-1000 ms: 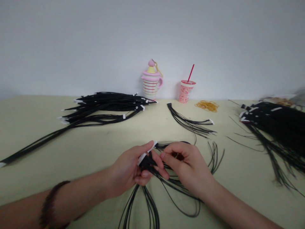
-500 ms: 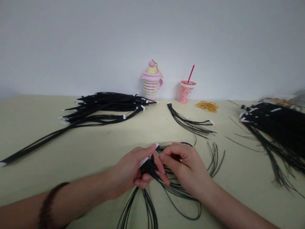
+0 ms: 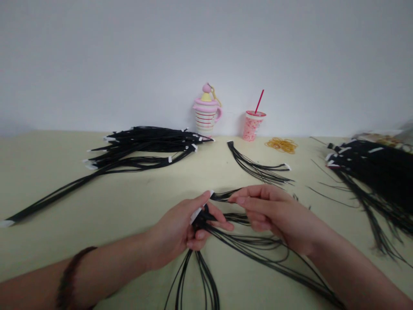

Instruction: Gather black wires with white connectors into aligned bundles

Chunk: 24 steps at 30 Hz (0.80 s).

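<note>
My left hand (image 3: pixel 179 230) grips a bundle of thin black wires (image 3: pixel 206 221) with white-tipped ends, which stick up past my fingers. Long strands of the bundle hang down toward me and loop across the table. My right hand (image 3: pixel 271 213) is to the right of the bundle, its fingertips close together. A few black wires (image 3: pixel 226 196) run from the left hand into those fingertips, though the grip itself is partly hidden.
Bundles of black wires (image 3: pixel 148 144) with white tips lie to the far left, with a smaller bunch (image 3: pixel 258 168) ahead and a large heap (image 3: pixel 364 163) at right. Against the wall are a striped pink cup-shaped ornament (image 3: pixel 205 116), a pink cup (image 3: pixel 252 125) with a red straw, and loose rubber bands (image 3: pixel 282 145).
My right hand has moved to the right, away from the left hand, and its fingers have straightened. The wire loops have drawn out toward the lower right. My left hand stays nearly still.
</note>
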{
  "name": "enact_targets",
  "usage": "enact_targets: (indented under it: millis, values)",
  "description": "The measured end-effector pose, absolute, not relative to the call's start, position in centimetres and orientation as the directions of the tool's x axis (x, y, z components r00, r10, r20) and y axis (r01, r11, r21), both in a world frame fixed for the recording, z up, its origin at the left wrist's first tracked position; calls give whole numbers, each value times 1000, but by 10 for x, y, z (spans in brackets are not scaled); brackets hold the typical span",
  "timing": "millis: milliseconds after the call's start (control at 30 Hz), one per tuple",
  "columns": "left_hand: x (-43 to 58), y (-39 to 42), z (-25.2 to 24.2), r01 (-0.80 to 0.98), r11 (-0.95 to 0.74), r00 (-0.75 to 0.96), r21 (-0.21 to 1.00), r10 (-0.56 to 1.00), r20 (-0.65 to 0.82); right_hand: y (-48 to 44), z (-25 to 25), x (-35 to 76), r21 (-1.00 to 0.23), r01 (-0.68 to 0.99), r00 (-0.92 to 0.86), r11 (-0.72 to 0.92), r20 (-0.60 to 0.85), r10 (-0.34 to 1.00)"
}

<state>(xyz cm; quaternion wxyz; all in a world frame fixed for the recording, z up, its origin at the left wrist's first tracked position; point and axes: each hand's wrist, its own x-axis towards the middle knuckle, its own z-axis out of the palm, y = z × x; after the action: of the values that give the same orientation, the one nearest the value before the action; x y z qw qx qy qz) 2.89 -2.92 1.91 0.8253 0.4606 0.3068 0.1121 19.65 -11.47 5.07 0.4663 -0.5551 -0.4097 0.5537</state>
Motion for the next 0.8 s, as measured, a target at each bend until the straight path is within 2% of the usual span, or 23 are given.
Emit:
enact_targets:
  millis: [67,133,267,400,500,600,700,733,800]
  values:
    - [30,-30,20,96,556,775,826,478,-413,-120,62,209,-935,-262,-29,-239,-240,970]
    - [30,-30,20,103,549,771,829,482,-415,-125,70,219,-907,-370,-38,-200,-201,979]
    - [30,-31,21,116,545,781,830,466,-416,-127,73,228,-934,-326,21,-147,-163,986]
    - [28,-28,20,83,604,811,792,421,-406,-122,66,231,-981,-115,138,-154,-170,976]
    - [26,-25,19,52,664,819,746,400,-413,-117,59,235,-964,146,267,-222,-177,947]
    - [26,-24,18,22,707,820,707,392,-417,-110,48,239,-837,455,329,-303,-157,931]
    - [26,-25,19,-31,726,821,687,410,-397,-104,34,242,-654,696,326,-295,-78,942]
    - [26,-26,19,-42,729,821,683,415,-392,-103,31,242,-591,758,336,-276,-9,942]
    - [27,-26,20,-48,734,822,678,414,-390,-104,28,236,-472,853,363,-222,231,903]
